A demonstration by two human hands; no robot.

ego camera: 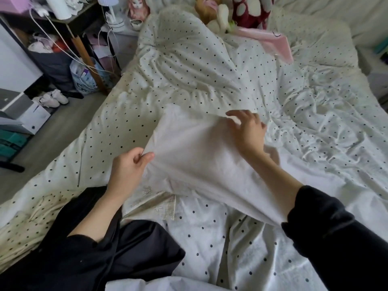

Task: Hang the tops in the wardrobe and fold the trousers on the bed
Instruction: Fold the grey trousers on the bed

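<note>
A plain white garment [195, 152] is lifted a little above the bed's dotted duvet [189, 70]. My left hand [128, 164] pinches its left edge between thumb and fingers. My right hand [247, 131] lies on its far right part with the fingers spread and relaxed. Under it a cream embroidered garment [155, 204] lies flat on the duvet. A black garment [130, 244] is bunched at the near left edge of the bed. No wardrobe is in view.
Pillows [315, 45], soft toys [218, 15] and a pink cloth [270, 40] lie at the head of the bed. Left of the bed are a dark shelf [63, 38] with cables and bags, white shoes [52, 97] and boxes [25, 114] on the floor.
</note>
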